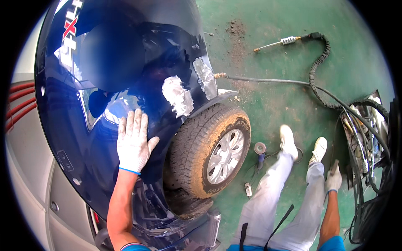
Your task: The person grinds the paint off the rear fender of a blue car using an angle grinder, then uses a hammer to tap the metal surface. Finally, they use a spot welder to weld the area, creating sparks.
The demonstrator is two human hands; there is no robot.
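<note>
My left hand (133,140), in a white knit glove with a blue cuff, lies flat on the glossy dark-blue vehicle body (125,54). Its fingers are together, its thumb apart, and nothing is in it. Right of that hand, the paint gives way to a ragged, bare silvery patch (177,97). A second such patch (205,77) sits farther right, near the wheel-arch edge. My right hand (334,180), gloved too, hangs low beside my right leg, near a cart of hoses. One finger points away from me; the others are hard to make out. Nothing shows in it.
A muddy tyre with a silver alloy wheel (226,157) stands under the arch. An angle grinder (260,152) rests on the green floor (268,106) near my feet. Beyond, a hose (320,62) ends in a metal-tipped tool (289,40). The tool cart (366,134) stands at right.
</note>
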